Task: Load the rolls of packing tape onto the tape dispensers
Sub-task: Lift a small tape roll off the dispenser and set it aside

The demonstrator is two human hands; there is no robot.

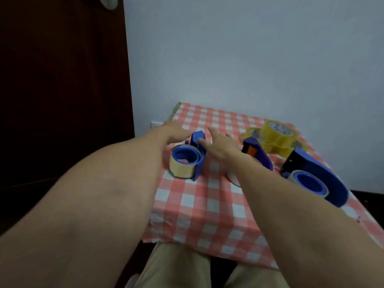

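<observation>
the near counter lay bare; three blue dispensers and stacked yellow tape rolls crowded its far half.

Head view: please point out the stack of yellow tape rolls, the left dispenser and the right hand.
stack of yellow tape rolls (277, 135), head view, side of the top roll
left dispenser (200, 161), head view, blue side plate
right hand (221, 145), head view, back of the hand

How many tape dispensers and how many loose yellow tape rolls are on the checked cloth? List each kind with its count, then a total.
Blue tape dispensers: 3
Loose yellow tape rolls: at least 3, stacked together, partly hidden
Total: 6
</observation>
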